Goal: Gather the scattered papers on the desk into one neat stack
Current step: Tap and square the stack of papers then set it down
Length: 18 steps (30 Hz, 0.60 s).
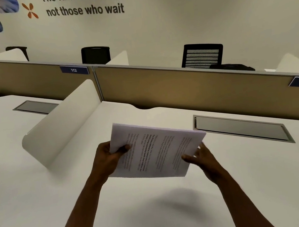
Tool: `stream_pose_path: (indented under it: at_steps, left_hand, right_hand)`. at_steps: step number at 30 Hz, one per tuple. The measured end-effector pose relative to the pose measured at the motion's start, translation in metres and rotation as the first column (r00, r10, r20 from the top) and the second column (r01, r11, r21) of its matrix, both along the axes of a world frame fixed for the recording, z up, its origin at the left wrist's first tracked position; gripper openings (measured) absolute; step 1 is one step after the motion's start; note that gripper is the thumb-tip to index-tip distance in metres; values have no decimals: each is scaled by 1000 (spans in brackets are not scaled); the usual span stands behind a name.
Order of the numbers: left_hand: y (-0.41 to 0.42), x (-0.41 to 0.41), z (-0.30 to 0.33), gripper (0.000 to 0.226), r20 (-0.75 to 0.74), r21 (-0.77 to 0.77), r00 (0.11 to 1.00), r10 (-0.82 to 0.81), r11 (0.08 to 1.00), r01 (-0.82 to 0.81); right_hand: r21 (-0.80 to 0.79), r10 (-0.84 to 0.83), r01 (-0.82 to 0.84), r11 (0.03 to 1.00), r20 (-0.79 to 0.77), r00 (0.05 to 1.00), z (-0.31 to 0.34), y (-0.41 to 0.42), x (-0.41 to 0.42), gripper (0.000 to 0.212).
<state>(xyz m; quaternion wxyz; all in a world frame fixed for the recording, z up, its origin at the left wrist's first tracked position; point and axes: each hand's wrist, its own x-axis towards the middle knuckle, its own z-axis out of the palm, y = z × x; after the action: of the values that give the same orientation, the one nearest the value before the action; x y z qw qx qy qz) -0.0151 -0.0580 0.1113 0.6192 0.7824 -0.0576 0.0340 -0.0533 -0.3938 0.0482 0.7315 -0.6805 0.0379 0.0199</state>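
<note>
Now the papers (156, 150) are up above the table (156, 215), between both hands, left hand (109, 157) pinching one edge, right hand (202, 156) holding the other; they look light and floppy, so hold both sides.

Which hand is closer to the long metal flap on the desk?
Right. The right hand holds the papers just below the flap; the left hand is across the papers, farther away.
</note>
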Motion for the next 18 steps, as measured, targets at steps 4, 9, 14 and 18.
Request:
stream_pose_path:
  at_steps: [4, 9, 14, 18]
  left_hand:
    - [0, -5, -31, 18, -113, -109, 994, -9, 994, -4]
    - [10, -10, -74, 33, -208, -154, 978, 4, 987, -37]
    - [10, -16, -116, 29, -293, -105, 956, -12, 994, -20]
    - [9, -13, -120, 19, -286, -108, 958, 9, 993, -41]
  right_hand:
    - [98, -101, 101, 990, -7, 995, -15, 17, -5, 42]
    - [4, -146, 146, 989, -35, 989, -35, 22, -10, 29]
    - [-100, -172, 161, 982, -119, 978, -66, 31, -24, 33]
    - [-98, -201, 191, 977, -109, 973, -70, 29, -25, 32]
